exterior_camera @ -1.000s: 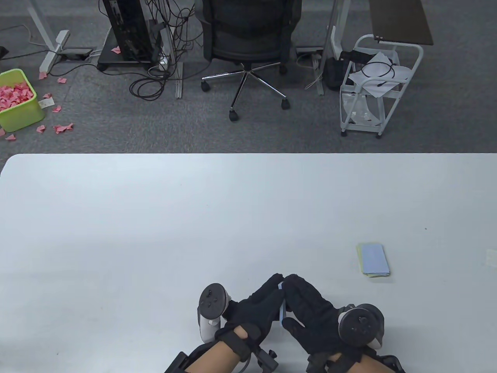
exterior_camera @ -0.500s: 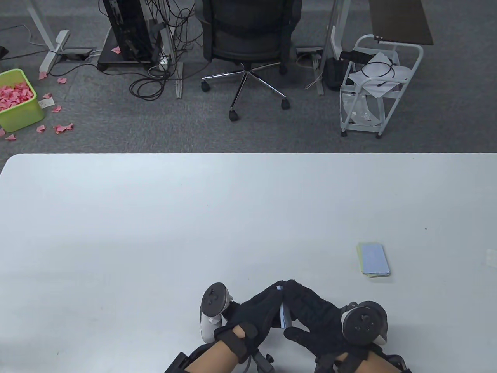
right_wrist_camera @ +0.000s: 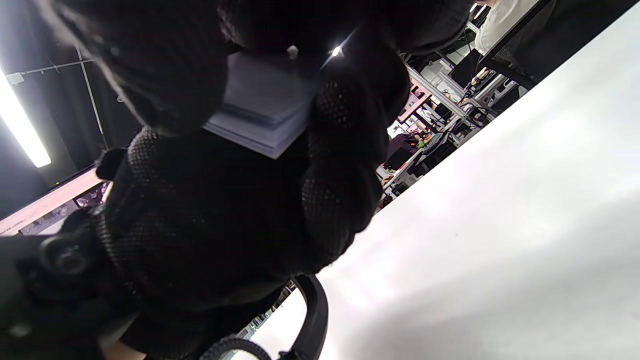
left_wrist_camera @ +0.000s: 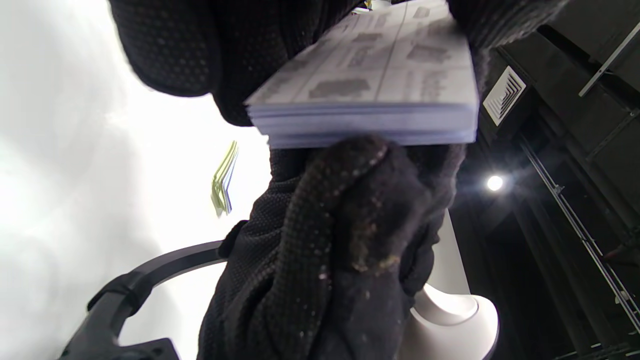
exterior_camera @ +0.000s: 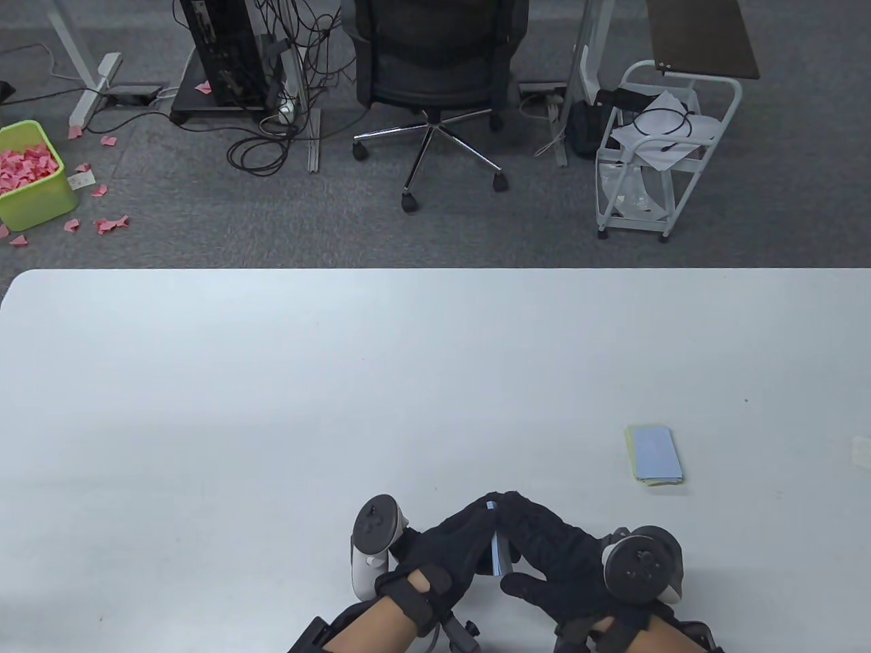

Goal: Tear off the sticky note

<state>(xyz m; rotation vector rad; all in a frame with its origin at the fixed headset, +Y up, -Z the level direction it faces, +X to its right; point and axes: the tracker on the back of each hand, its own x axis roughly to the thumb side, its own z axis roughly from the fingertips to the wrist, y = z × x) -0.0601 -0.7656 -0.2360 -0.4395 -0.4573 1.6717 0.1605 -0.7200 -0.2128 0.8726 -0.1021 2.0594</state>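
Note:
A pale blue sticky note pad [exterior_camera: 498, 554] stands on edge between my two gloved hands near the table's front edge. My left hand [exterior_camera: 454, 544] grips it from the left and my right hand [exterior_camera: 544, 547] grips it from the right. The left wrist view shows the pad's [left_wrist_camera: 370, 95] stacked edge and printed backing, with fingers [left_wrist_camera: 345, 210] around it. The right wrist view shows the pad [right_wrist_camera: 262, 107] wedged between dark fingers [right_wrist_camera: 350, 150]. No single sheet shows lifted from the pad.
A small stack of loose blue and yellow notes [exterior_camera: 654, 455] lies on the white table [exterior_camera: 272, 381] to the right. Beyond the far edge are an office chair [exterior_camera: 435, 81], a white cart [exterior_camera: 656, 149] and a green bin [exterior_camera: 30, 177] of pink scraps.
Both hands with the pad have drawn back a little toward the front edge since one second ago. Since half a second ago they are almost still.

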